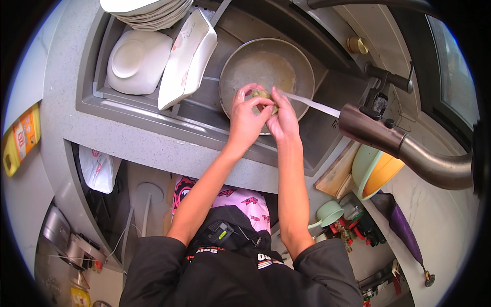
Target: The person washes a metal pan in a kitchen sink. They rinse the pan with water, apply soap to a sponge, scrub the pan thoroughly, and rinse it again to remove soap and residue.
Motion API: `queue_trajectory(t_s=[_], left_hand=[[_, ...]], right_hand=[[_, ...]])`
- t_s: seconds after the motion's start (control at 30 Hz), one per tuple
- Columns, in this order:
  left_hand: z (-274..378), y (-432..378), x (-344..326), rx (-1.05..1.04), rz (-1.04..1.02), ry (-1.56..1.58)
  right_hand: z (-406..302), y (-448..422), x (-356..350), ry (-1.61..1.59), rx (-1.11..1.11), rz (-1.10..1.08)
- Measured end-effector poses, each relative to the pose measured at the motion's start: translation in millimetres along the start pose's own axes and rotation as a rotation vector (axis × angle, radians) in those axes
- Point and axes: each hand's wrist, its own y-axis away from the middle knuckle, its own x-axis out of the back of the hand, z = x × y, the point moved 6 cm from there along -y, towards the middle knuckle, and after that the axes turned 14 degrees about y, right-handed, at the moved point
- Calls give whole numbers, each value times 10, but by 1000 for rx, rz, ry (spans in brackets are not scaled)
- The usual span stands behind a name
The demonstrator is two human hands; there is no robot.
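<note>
Over a round metal pan (234,73), my left hand (248,115) and my right hand (284,117) hold a small yellow-green item (261,94) between them. Fingers cover much of it, so I cannot tell exactly what it is. A stream of water (314,104) runs from the metal faucet (370,128) onto the fingers of my right hand. Cloudy, brownish liquid lies in the bottom of the pan. Beneath the pan is a dark grey sink (205,109).
Left in the sink stand an upturned white bowl (140,63), a tilted white dish (190,61) and stacked dishes (153,17). Right of the sink are a wooden board (337,170), a green basin (366,169) and a folded purple umbrella (402,234). A yellow bottle (23,138) lies far left.
</note>
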Motion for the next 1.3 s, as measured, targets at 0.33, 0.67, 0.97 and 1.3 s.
queue_trajectory(t_s=[0.33, 0.67, 0.97, 1.3], left_hand=[[255, 286, -19, -71, -285, -480], [337, 562, 57, -372, -295, -867], [337, 566, -45, -416, -350, -909], [352, 531, -82, -328, -308, -914]], right_hand=[[-85, -244, 559, -488, -169, 71], [-414, -211, 581, -314, 92, 165], [-380, 117, 742, -177, -27, -9], [-652, 180, 626, -342, 150, 272]])
